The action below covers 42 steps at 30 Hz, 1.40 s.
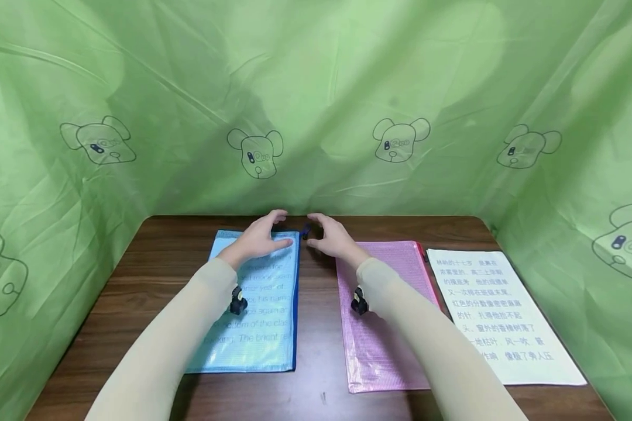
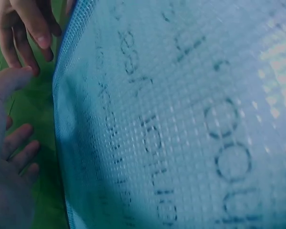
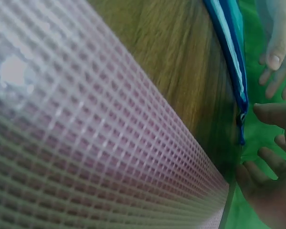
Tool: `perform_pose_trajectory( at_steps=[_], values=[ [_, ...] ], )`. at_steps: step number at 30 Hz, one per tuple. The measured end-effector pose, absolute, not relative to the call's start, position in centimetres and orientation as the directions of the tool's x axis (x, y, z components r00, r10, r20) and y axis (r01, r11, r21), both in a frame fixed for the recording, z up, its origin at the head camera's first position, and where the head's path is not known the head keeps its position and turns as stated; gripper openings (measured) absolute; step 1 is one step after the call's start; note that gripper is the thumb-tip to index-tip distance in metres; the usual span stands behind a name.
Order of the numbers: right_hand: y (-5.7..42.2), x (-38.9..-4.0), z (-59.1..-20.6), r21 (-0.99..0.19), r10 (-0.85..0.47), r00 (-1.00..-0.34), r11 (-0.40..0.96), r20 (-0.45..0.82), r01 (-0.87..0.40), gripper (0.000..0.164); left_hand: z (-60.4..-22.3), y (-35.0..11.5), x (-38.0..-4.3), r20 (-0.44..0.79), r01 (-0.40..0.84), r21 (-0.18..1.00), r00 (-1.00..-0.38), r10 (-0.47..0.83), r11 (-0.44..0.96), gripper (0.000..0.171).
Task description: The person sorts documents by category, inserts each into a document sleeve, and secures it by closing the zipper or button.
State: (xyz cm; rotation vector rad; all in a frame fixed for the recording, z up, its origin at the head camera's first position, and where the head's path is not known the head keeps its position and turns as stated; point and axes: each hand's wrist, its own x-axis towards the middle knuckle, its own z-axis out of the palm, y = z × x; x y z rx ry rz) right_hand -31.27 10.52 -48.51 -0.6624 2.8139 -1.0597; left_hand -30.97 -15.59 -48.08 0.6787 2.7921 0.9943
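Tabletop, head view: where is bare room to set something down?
Free: tabletop left of the blue pouch, and the strip between it and the pink pouch. Crowded: that strip's far end, by left hand and right hand, and the right, where paper lies near pink pouch.

Both arms wear long, plain sleeves, the left sleeve [image 1: 163, 345] and the right sleeve [image 1: 432, 333] alike in pale cream, wide toward the near edge of the worktop [image 1: 321, 380] and narrower at the wrist. Each cuff carries a small black camera [image 1: 238, 300] (lumpy in outline, its details too small to read). The fingers [image 1: 281, 241] are bare, with short nails.
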Motion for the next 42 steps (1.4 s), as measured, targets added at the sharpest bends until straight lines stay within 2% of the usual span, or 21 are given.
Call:
perform_pose_trajectory(
  at_steps=[6,13,19,23,26,34,38,42],
  values=[
    [10.1,-31.5,-48.8,-0.630,-0.396,-0.915,0.692,0.076,-0.352,0.073,-48.8,-15.0,-31.1,0.018,0.359,0.599,-0.899,0.437,0.715,0.082],
    [10.1,-31.5,-49.3,-0.635,-0.370,-0.927,0.701,0.065,-0.324,0.074,-49.8,-15.0,-31.1,-0.014,0.332,0.659,-0.891,0.453,0.675,0.072],
    [9.9,-31.4,-49.3,-0.662,-0.348,-0.934,0.683,0.079,-0.310,0.070,-50.0,-14.2,-31.1,0.055,0.363,0.674,-0.893,0.447,0.643,0.074],
    [9.6,-30.9,-49.3,-0.694,-0.356,-0.930,0.649,0.086,-0.313,0.066,-50.2,-13.5,-30.8,0.124,0.406,0.664,-0.888,0.443,0.628,0.068],
    [9.4,-30.7,-49.4,-0.706,-0.378,-0.922,0.629,0.088,-0.325,0.064,-50.3,-13.3,-30.5,0.133,0.411,0.663,-0.887,0.442,0.626,0.063],
    [9.3,-30.6,-49.4,-0.735,-0.411,-0.908,0.590,0.082,-0.334,0.061,-50.2,-13.1,-30.2,0.162,0.426,0.690,-0.879,0.449,0.585,0.064],
    [9.0,-30.7,-49.3,-0.758,-0.433,-0.897,0.556,0.087,-0.342,0.054,-49.9,-13.0,-30.2,0.184,0.420,0.704,-0.887,0.425,0.573,0.058],
    [8.7,-30.7,-49.3,-0.777,-0.401,-0.910,0.537,0.107,-0.328,0.045,-49.5,-12.9,-30.3,0.205,0.415,0.702,-0.896,0.394,0.578,0.052]
  ],
)
